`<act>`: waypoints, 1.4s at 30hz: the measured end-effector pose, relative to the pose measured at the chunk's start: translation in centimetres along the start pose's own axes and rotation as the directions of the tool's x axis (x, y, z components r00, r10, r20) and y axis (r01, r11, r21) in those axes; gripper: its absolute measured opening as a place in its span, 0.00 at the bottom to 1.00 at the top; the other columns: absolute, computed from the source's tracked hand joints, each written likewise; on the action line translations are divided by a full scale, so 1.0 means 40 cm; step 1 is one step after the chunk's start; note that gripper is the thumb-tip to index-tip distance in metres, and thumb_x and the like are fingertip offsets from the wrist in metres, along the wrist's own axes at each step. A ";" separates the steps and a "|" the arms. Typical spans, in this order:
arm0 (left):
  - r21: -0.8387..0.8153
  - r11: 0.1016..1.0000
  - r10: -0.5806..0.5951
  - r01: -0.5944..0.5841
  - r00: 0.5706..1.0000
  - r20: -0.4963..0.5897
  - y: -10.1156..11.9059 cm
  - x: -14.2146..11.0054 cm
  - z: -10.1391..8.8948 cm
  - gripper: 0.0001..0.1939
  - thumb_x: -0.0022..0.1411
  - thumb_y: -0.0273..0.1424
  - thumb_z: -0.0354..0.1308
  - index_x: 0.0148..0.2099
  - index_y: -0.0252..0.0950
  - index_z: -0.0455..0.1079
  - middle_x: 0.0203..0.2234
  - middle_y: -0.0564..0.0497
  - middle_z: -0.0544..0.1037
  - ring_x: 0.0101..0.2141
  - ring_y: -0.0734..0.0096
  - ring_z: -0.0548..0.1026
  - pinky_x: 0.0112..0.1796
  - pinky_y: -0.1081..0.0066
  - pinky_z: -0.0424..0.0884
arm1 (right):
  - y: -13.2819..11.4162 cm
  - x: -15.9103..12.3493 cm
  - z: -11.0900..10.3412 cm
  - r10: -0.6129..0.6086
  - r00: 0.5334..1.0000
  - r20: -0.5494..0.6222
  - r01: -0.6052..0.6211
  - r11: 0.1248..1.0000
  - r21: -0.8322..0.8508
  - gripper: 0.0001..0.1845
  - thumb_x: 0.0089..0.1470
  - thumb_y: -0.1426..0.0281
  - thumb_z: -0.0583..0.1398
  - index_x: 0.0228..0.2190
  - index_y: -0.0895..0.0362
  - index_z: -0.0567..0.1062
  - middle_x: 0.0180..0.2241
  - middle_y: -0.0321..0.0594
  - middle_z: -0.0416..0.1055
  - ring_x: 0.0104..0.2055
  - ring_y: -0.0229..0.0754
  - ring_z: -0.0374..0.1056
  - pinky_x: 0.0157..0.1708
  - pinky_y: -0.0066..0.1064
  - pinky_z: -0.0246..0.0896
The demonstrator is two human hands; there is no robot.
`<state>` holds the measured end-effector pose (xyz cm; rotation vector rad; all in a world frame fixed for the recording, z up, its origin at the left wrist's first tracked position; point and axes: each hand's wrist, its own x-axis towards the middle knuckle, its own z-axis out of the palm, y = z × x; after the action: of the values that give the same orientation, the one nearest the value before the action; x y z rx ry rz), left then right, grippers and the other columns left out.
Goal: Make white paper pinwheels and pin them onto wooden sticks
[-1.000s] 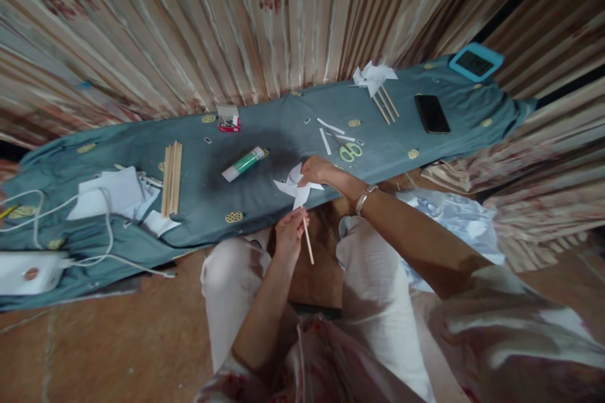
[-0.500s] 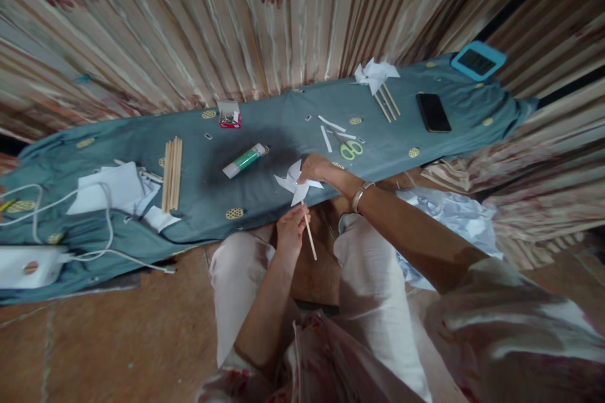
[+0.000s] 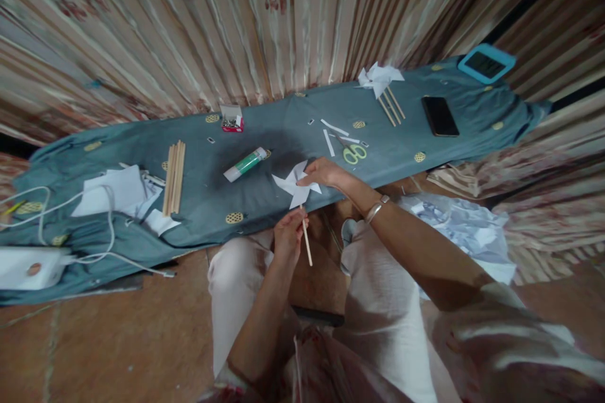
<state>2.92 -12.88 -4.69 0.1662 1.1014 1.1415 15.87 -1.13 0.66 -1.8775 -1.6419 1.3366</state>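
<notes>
A white paper pinwheel [image 3: 297, 194] with folded blades is in front of me at the near edge of the cloth-covered table. My left hand [image 3: 287, 233] is closed round a thin wooden stick [image 3: 308, 250] just below the blades; the stick's lower end points down over my lap. On the pinwheel's right side, my right hand [image 3: 324, 172] pinches the paper near its middle. The pinwheel's centre is partly hidden by these fingers. Green-handled scissors [image 3: 354, 152] and white paper strips [image 3: 329, 143] lie beyond my right hand. A green and white glue stick [image 3: 244, 164] lies beyond the pinwheel to the left.
Wooden sticks [image 3: 174, 179], paper sheets [image 3: 113, 192] and a white power strip [image 3: 28, 267] with cables lie left. A small open box of metal pins [image 3: 232, 121] stands at the back. Rightward are other pinwheels [image 3: 382, 80], a phone [image 3: 440, 116], a blue-framed timer [image 3: 486, 65] and a plastic bag [image 3: 466, 223].
The camera view has shifted slightly. My right fingers have moved a little off the pinwheel's centre, and more of its paper shows. My left hand keeps its hold on the stick.
</notes>
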 end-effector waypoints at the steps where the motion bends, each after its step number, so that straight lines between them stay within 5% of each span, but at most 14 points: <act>1: 0.010 1.000 0.014 -0.014 1.000 0.004 0.008 -0.001 0.002 0.16 0.33 0.31 0.75 0.27 0.31 0.77 0.20 0.55 0.77 0.21 0.83 0.71 0.27 0.79 0.66 | 0.004 -0.005 -0.004 -0.018 1.000 0.005 0.017 0.998 0.065 0.17 0.36 0.64 0.71 0.12 0.56 0.70 0.13 0.28 0.60 0.20 0.33 0.57 0.23 0.28 0.48; 6: 0.075 0.995 0.066 -0.068 0.998 0.024 0.041 -0.008 0.031 0.17 0.30 0.32 0.76 0.26 0.32 0.77 0.19 0.55 0.77 0.19 0.83 0.69 0.25 0.78 0.65 | 0.027 -0.036 -0.024 -0.104 0.995 -0.008 0.101 0.931 0.350 0.22 0.38 0.50 0.68 0.24 0.57 0.77 0.25 0.35 0.75 0.26 0.35 0.66 0.28 0.28 0.58; 12: 0.158 0.984 0.080 -0.087 0.996 0.049 0.046 -0.024 0.088 0.19 0.28 0.34 0.78 0.26 0.33 0.78 0.19 0.54 0.77 0.19 0.82 0.70 0.26 0.78 0.67 | 0.063 -0.057 -0.055 -0.119 0.992 -0.043 0.117 0.743 0.659 0.23 0.24 0.57 0.76 0.21 0.57 0.77 0.21 0.32 0.74 0.25 0.34 0.64 0.28 0.28 0.57; 28: 0.271 0.924 0.256 -0.271 0.963 0.090 0.026 -0.016 0.236 0.19 0.30 0.34 0.78 0.28 0.33 0.81 0.21 0.51 0.79 0.22 0.78 0.72 0.28 0.75 0.70 | 0.093 -0.057 -0.155 -0.192 0.965 -0.179 0.258 0.576 0.775 0.22 0.27 0.55 0.74 0.20 0.58 0.75 0.20 0.30 0.72 0.24 0.33 0.62 0.27 0.27 0.55; 36: 0.309 0.871 0.357 -0.381 0.925 0.133 0.052 0.006 0.229 0.18 0.31 0.37 0.78 0.27 0.35 0.81 0.19 0.52 0.79 0.20 0.79 0.71 0.28 0.75 0.70 | 0.074 -0.042 -0.128 -0.231 0.946 -0.229 0.319 0.511 0.798 0.19 0.33 0.56 0.71 0.23 0.58 0.78 0.22 0.34 0.74 0.26 0.35 0.63 0.29 0.28 0.56; 42: 0.367 0.863 0.270 -0.348 0.930 0.247 0.083 0.057 0.245 0.17 0.32 0.37 0.77 0.27 0.35 0.81 0.19 0.50 0.80 0.20 0.77 0.72 0.28 0.74 0.71 | 0.082 -0.032 -0.149 -0.208 0.932 -0.298 0.363 0.497 0.788 0.20 0.33 0.56 0.72 0.26 0.57 0.79 0.25 0.35 0.76 0.28 0.38 0.67 0.35 0.31 0.61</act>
<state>8.26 -5.59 0.83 0.7906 1.1560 1.1385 22.70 -1.26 1.86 -1.0195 -0.8658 1.3948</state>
